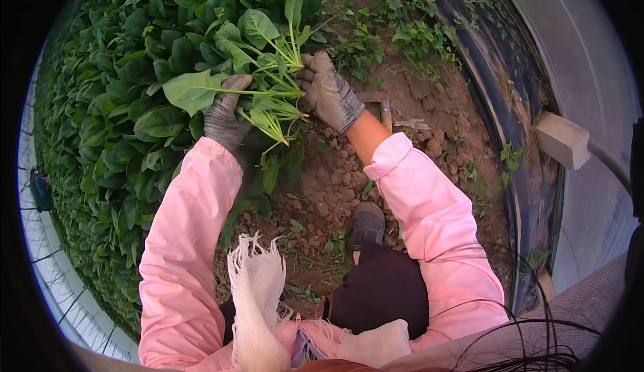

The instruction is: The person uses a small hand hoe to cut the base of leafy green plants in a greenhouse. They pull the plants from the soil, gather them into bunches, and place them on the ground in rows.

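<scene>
Several cut spinach plants (272, 93) lie across between my hands, their leaves pointing left and up and their pale stem ends toward the right. My left hand (227, 116), in a dirty grey glove, is closed around the leafy side of the bunch; part of its fingers is hidden by leaves. My right hand (327, 90), gloved too, has its fingers curled in and pressed at the stem ends of the upper plants. Just beyond my right wrist, a metal tool with an angled end (385, 112) shows on the soil, partly covered by my arm.
Dense growing spinach (114, 144) fills the left side. Brown clumpy soil (322, 184) lies below my hands, with low weeds (376, 23) at the top. Black plastic sheeting (500, 124) runs along the right, beside a pale block (562, 140) and a translucent wall (597, 204). My shoe (368, 224) stands on the soil.
</scene>
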